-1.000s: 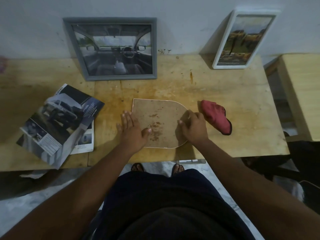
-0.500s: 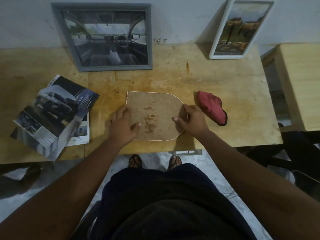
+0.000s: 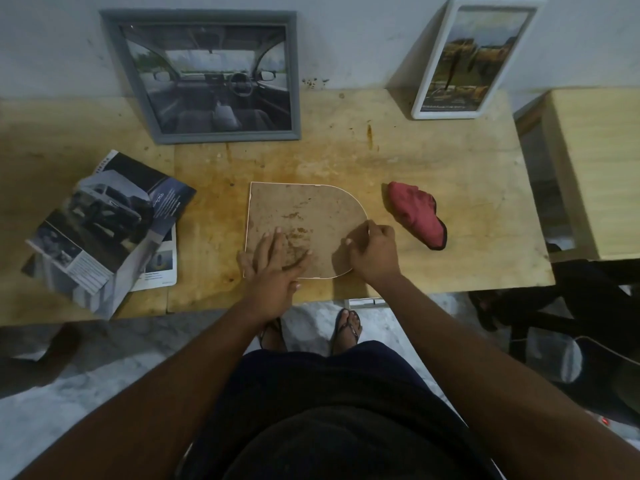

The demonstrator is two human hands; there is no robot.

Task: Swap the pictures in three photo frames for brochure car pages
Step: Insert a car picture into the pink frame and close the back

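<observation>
An arch-shaped photo frame (image 3: 304,209) lies face down on the wooden table (image 3: 433,168), its stained brown back up. My left hand (image 3: 273,268) rests flat on its near left part, fingers spread. My right hand (image 3: 372,252) pinches the frame's curved right edge. A grey frame (image 3: 207,76) with a car interior picture leans on the wall at the back left. A white frame (image 3: 474,58) with a landscape picture leans at the back right. The car brochure (image 3: 107,223) lies open at the left.
A red cloth (image 3: 415,213) lies just right of the arch frame. A second wooden table (image 3: 599,168) stands to the right. A dark chair (image 3: 571,299) sits at the near right. My feet in sandals show under the table edge.
My left hand slid from the frame's left edge onto its back, fingers flat. My right hand stays at the curved right edge. The camera has tilted a little.
</observation>
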